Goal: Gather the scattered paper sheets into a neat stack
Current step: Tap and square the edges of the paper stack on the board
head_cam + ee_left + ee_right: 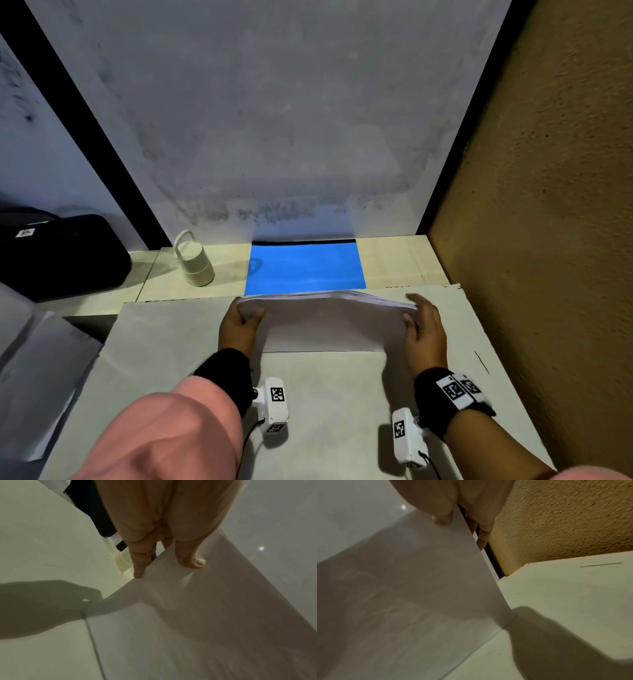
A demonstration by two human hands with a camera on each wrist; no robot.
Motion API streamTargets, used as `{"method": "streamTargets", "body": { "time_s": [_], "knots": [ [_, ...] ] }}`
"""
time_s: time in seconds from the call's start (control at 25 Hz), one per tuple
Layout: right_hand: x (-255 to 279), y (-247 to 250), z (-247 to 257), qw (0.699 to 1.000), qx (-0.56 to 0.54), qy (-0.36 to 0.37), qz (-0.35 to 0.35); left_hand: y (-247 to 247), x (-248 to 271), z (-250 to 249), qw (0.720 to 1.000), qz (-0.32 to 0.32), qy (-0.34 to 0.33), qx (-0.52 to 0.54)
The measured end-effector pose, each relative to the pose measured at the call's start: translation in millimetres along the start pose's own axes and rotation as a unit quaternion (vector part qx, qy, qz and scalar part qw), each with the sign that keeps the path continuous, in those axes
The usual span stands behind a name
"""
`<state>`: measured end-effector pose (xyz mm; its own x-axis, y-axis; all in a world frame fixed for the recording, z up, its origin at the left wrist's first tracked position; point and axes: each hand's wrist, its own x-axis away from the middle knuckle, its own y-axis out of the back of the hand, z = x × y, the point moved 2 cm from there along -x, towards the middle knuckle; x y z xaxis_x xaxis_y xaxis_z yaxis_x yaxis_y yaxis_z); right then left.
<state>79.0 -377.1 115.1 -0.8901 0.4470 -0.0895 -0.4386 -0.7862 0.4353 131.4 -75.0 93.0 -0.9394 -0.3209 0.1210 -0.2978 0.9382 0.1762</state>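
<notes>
A stack of white paper sheets (325, 322) stands on its lower long edge on the white board (178, 342), upper edge bowed and fanned. My left hand (241, 320) grips the stack's left side, thumb on the near face and fingers behind. My right hand (423, 322) grips the right side the same way. In the left wrist view the thumb (190, 559) presses the sheets (197, 601) and the fingers (140, 566) curl round the edge. In the right wrist view the thumb (443, 519) lies on the paper (419, 574), fingers behind it.
A blue sheet (305, 269) lies flat just behind the stack. A cream bottle with a handle (191, 260) stands at the back left, a black case (58, 253) farther left. A rough tan wall (548, 205) bounds the right; crumpled grey paper (37, 370) lies left.
</notes>
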Motion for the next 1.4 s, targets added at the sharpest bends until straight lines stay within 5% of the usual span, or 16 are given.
{"method": "streamTargets", "body": {
  "time_s": [0.12, 0.24, 0.56, 0.84, 1.4],
  "knots": [
    [-16.0, -2.3, -8.1, 0.988, -0.095, -0.119, -0.016, -0.7, -0.8, -0.4, 1.000, -0.004, 0.001, 0.009],
    [-22.1, -6.0, -13.3, 0.972, -0.135, -0.187, 0.039, 1.1, -1.8, -0.4, 1.000, 0.003, -0.004, 0.018],
    [0.9, -9.4, 8.7, 0.979, -0.165, -0.121, -0.011, 2.6, 6.5, -21.2, 0.997, -0.035, -0.055, 0.039],
    [6.6, -16.4, -3.9, 0.983, -0.089, -0.151, 0.044, -1.9, 23.0, 6.0, 0.995, 0.005, 0.096, 0.032],
    [7.3, -18.7, -0.5, 0.965, -0.219, -0.144, -0.026, 9.0, 12.1, -1.9, 0.995, 0.057, 0.081, 0.029]
  ]
}}
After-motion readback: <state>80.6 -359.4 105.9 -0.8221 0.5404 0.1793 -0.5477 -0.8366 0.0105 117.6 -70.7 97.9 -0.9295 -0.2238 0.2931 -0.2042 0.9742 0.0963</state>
